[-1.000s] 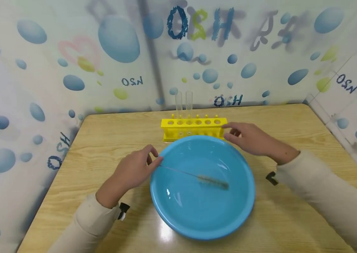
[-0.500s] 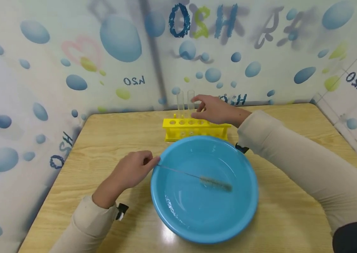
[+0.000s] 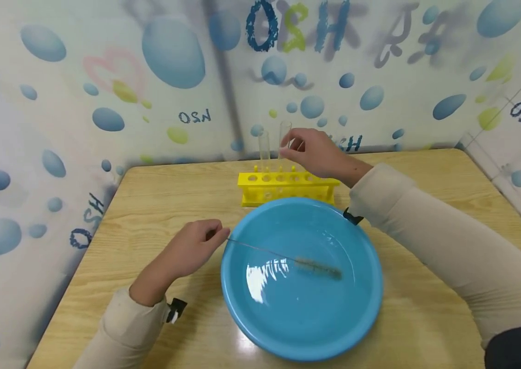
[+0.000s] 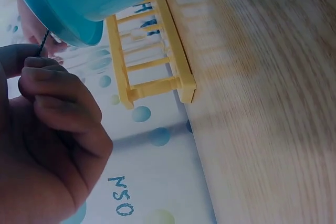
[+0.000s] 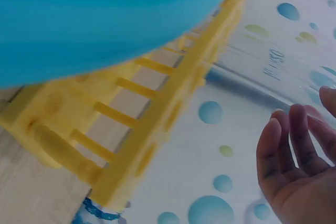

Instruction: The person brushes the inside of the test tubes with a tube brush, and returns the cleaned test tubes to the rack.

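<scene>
One glass tube (image 3: 285, 134), lower end apparently in yellow rack (image 3: 245, 182), is pinched near top by R hand (image 3: 318, 154); L hand (image 3: 191, 248) grips thin end of brush (image 3: 318, 268), bristles in basin (image 3: 306, 354). Tube prob. comes out best straight up, w/o knocking second tube (image 3: 264, 148).

Basin (image 3: 306, 318) on bench (image 3: 159, 200). Rack (image 3: 252, 197) just behind basin, before back wall (image 3: 145, 141). Left test tube (image 3: 264, 151) stands in rack, toward its left end; right test tube (image 3: 284, 132) beside it, in right hand (image 3: 316, 152), lower end unclear. Left hand (image 3: 191, 250) just left of basin. Brush (image 3: 318, 268) runs from left hand over basin's left rim, bristle end inside basin, pointing right. Right hand above rack, behind basin.
</scene>
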The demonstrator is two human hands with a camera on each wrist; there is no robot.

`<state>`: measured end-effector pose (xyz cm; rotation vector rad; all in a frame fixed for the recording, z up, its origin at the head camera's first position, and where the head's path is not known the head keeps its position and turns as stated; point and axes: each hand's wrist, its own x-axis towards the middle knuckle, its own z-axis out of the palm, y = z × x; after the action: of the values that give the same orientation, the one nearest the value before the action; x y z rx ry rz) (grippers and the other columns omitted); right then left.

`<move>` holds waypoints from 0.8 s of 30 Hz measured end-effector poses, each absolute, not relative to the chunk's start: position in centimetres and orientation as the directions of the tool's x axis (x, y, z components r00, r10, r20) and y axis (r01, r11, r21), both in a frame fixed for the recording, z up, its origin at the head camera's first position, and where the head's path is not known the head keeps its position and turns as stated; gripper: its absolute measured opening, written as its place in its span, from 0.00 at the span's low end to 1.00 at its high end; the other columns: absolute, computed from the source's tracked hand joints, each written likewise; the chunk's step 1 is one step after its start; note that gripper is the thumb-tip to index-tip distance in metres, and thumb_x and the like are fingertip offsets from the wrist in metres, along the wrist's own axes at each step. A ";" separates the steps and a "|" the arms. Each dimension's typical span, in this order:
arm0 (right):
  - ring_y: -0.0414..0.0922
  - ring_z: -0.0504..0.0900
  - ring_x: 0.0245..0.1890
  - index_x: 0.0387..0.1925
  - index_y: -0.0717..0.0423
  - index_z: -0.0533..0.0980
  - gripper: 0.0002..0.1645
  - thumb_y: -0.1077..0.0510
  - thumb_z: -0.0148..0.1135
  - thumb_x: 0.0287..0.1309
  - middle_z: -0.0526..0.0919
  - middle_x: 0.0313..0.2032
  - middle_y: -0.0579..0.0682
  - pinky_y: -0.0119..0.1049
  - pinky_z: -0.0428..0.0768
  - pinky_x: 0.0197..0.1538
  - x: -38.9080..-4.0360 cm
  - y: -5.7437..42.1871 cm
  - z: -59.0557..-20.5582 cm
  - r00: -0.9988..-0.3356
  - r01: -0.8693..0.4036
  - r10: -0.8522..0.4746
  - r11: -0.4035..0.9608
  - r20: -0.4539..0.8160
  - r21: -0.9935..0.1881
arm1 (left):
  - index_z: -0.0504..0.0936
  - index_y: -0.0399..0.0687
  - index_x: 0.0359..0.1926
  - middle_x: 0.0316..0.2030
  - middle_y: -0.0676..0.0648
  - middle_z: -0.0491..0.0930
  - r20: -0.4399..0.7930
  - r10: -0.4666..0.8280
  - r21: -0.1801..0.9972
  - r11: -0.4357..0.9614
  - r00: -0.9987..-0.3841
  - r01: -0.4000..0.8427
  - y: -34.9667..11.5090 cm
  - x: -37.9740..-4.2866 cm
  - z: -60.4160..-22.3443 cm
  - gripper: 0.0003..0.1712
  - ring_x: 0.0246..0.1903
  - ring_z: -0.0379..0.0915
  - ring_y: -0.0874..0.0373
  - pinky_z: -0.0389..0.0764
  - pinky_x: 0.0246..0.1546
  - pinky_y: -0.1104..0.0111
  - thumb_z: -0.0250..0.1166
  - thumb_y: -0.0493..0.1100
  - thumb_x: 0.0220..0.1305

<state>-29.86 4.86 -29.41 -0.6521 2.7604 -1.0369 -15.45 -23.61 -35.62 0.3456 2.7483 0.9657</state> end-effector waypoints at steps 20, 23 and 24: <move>0.37 0.80 0.51 0.62 0.51 0.67 0.18 0.51 0.47 0.77 0.81 0.50 0.47 0.24 0.77 0.56 -20.4 13.1 -26.6 -0.857 -0.515 -0.340 0.522 0.388 -0.680 | 0.77 0.45 0.32 0.21 0.50 0.64 -0.130 0.290 0.688 0.715 -0.948 0.125 -23.4 -15.1 -36.5 0.18 0.21 0.63 0.55 0.65 0.22 0.70 0.53 0.52 0.77; 0.32 0.79 0.46 0.67 0.51 0.65 0.21 0.56 0.48 0.77 0.79 0.43 0.46 0.16 0.73 0.52 -18.5 13.9 -27.7 -0.814 -0.580 -0.365 0.533 0.452 -0.615 | 0.76 0.47 0.32 0.21 0.50 0.64 -0.123 0.289 0.690 0.713 -0.949 0.127 -23.5 -15.0 -36.3 0.18 0.22 0.63 0.55 0.65 0.22 0.70 0.53 0.53 0.77; 0.30 0.78 0.45 0.68 0.50 0.65 0.23 0.57 0.49 0.76 0.78 0.41 0.46 0.15 0.72 0.52 -17.9 14.1 -28.1 -0.802 -0.596 -0.370 0.543 0.469 -0.591 | 0.76 0.47 0.32 0.21 0.50 0.64 -0.119 0.290 0.692 0.710 -0.949 0.130 -23.6 -15.0 -36.2 0.19 0.22 0.63 0.55 0.66 0.22 0.70 0.53 0.53 0.77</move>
<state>-17.89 14.09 -28.09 -0.9684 3.0065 -1.3481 -14.97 -23.57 -36.24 0.3363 2.6978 1.0668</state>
